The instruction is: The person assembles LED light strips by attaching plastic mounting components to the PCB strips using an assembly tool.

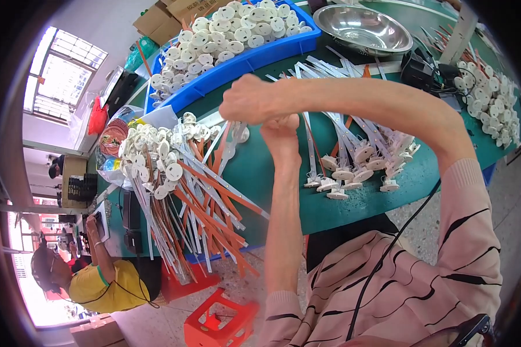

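Observation:
My right arm reaches across the table, and my right hand [248,99] is closed in a fist at the near edge of the blue tray. Just below that fist hangs a pale strip [231,141] with a round end; whether it is gripped I cannot tell. My left hand [281,128] sits beside and slightly under the right wrist, fingers curled, its contents hidden. Left of both hands lies a heap of white and orange strips [208,202] with white round discs [150,153]. Another bundle of strips with discs [347,165] spreads to the right, partly behind my right forearm.
A blue tray [243,66] heaped with white discs stands at the back, beside a metal bowl [362,29]. More discs [489,104] lie at the far right near a black device [418,68]. Red stools [220,318] stand below; a person in yellow [116,283] sits left.

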### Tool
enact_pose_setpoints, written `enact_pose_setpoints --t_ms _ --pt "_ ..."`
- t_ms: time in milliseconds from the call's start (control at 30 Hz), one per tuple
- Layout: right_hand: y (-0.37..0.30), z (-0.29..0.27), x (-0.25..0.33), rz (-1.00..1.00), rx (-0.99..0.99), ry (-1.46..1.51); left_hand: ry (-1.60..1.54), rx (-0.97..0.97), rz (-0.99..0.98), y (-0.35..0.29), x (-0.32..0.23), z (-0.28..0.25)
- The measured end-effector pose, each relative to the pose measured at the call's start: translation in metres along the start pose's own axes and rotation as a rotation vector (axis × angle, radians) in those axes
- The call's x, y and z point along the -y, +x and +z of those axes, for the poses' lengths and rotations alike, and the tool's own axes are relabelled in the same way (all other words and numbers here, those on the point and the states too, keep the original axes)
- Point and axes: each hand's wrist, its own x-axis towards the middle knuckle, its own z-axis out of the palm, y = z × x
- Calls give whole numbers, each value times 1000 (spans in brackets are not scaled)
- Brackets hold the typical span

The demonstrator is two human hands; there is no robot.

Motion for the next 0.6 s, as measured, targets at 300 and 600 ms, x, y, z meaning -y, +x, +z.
enact_pose_setpoints --t_ms 300,600 --pt "-14 -66 9 -98 -239 -100 -161 -110 -68 -14 -32 -11" --pt "-85 -122 -35 34 -302 -278 -59 -311 -136 -58 -57 -100"
